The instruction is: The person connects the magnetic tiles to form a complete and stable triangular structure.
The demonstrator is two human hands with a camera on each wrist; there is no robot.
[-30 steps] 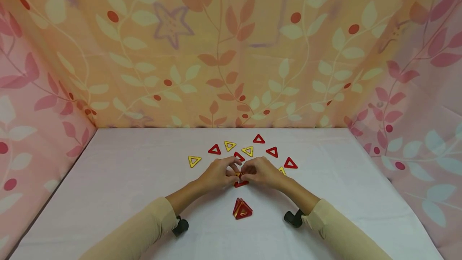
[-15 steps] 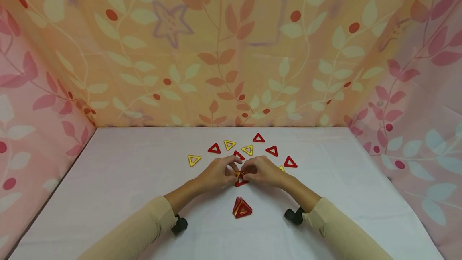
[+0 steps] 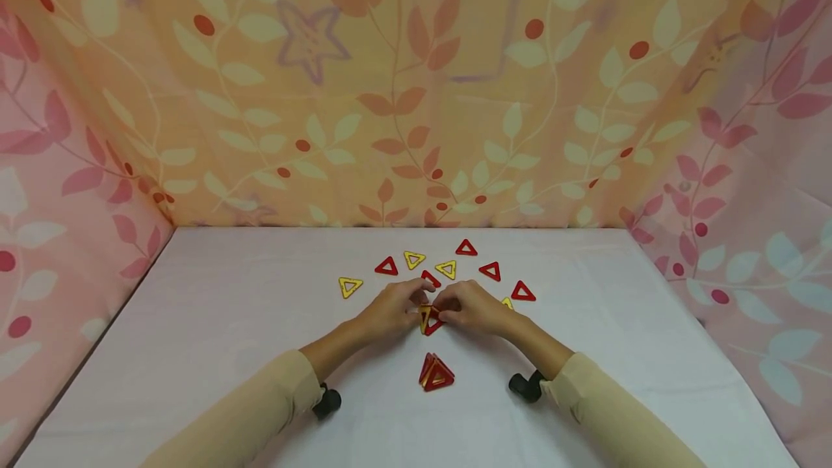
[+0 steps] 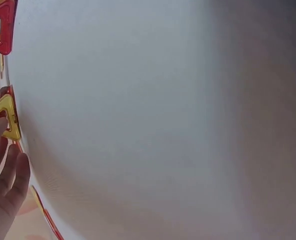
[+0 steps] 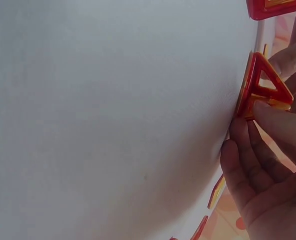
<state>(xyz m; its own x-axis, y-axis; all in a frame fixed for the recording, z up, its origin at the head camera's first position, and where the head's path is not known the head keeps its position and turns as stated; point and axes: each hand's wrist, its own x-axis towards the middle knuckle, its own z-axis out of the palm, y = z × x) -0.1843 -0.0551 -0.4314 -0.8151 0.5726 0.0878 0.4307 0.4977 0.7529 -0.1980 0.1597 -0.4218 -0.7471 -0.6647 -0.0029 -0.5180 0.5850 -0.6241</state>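
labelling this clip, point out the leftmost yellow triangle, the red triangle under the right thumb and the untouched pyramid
Leftmost yellow triangle [image 3: 343, 287], head view: left bar
Red triangle [image 5: 272, 77], right wrist view: right bar
Pyramid [image 3: 444, 370], head view: front right bar

Two sleeves [image 3: 240, 406] are plain beige; two wrist units [image 3: 525, 388] are black, each cylindrical in form.

Between the left hand [image 3: 390, 311] and right hand [image 3: 476, 309], a yellow triangle [image 4: 11, 118], earlier mostly hidden, now shows beside a red triangle [image 5: 255, 80].
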